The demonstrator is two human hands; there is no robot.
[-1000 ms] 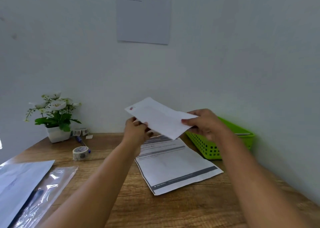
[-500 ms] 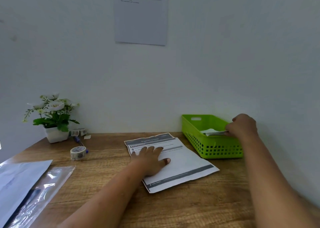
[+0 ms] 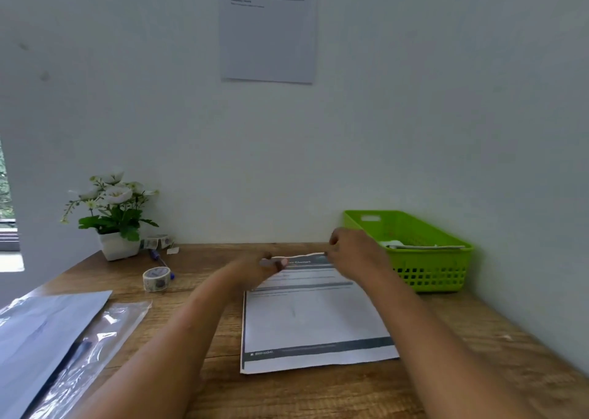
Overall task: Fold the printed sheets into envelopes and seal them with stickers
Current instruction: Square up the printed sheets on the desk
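Right grip: your right hand (image 3: 353, 251) has its fingers curled round the far right corner of the printed sheet (image 3: 315, 316). Looks like a pinch on the edge.
Left grip: your left hand (image 3: 255, 267) sits at the far left corner, but it's smeared with blur, so I can't tell if it's pinching or just resting there.
Sheet: lies on the counter (image 3: 318, 393) right in front of you, print side up, far edge raised a little.
Doing it well: I'd bring that far edge toward you with both corners level. Line up the sides before you crease, then press from the middle outward. Uneven corners probably mean a crooked envelope.
Arms: both forearms reach forward, roughly side by side, wrists low over the paper.
Around: green basket (image 3: 430, 268) is just right of the sheet, with some white paper in it. The sticker roll (image 3: 156, 278) is well off to the left, near the potted plant (image 3: 111, 214).
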